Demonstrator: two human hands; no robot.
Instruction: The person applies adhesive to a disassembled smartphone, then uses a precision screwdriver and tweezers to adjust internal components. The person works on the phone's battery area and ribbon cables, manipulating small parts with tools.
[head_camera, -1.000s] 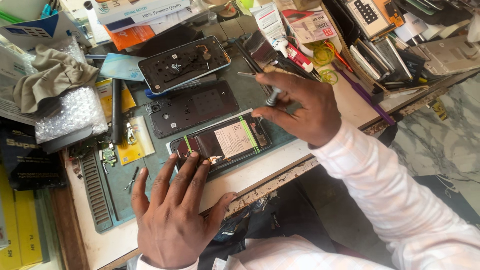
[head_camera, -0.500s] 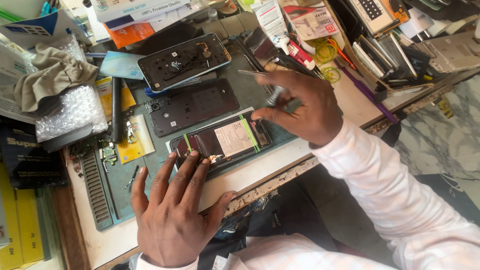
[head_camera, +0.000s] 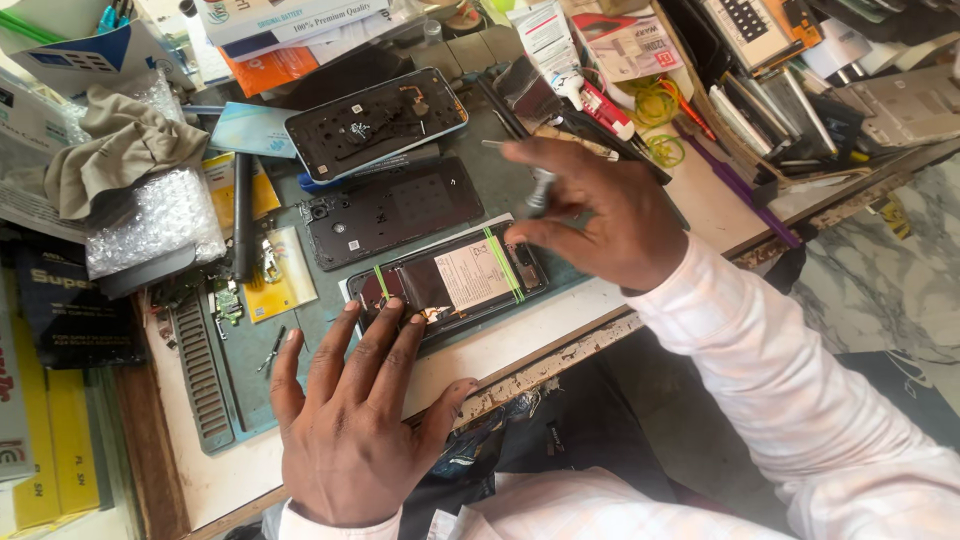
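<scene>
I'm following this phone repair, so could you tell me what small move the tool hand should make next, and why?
Probably lower the metal tool to the right end of the opened phone. The right hand holds it just above that end, while the left hand has its fingers pressing down the phone's other end.

An opened phone (head_camera: 455, 282) with its battery exposed is pinned at the centre of the frame by the fingertips of the left hand (head_camera: 350, 420), spread flat on the green mat (head_camera: 250, 350). A small metal tool (head_camera: 537, 190) is gripped in the right hand (head_camera: 590, 205) just above the phone's right end. Two more opened phone shells (head_camera: 385, 165) are seen above — amid clutter on the counter (head_camera: 540, 320).
</scene>
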